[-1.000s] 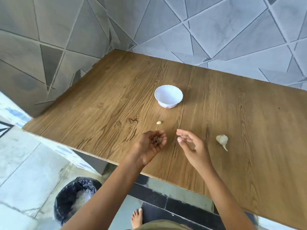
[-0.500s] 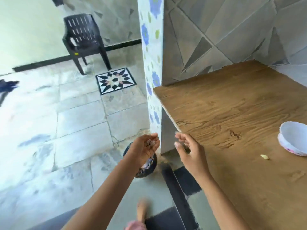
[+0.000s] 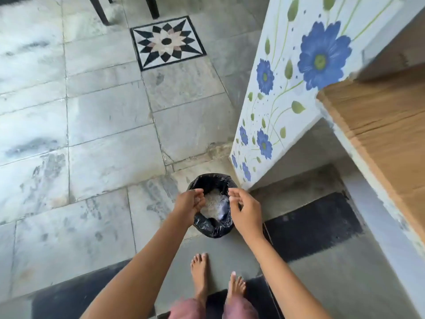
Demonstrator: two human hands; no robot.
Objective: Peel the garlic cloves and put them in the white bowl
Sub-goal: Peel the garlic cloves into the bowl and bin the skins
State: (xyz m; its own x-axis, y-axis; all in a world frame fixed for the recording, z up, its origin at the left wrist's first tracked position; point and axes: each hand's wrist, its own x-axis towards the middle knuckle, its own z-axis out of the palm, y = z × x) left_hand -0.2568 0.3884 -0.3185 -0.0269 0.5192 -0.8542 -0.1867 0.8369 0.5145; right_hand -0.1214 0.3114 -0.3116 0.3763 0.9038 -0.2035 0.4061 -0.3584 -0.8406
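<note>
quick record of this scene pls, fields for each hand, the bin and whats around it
left hand: over the bin's left rim, fingers curled inward; whether it holds anything cannot be told
right hand: over the bin's right rim, fingers relaxed, nothing visible in it
bin: black-bagged, on the floor beside the floral tiled panel
bin contents: pale scraps
wooden counter: at the right, only its edge in view
bare feet: just below the bin
</note>
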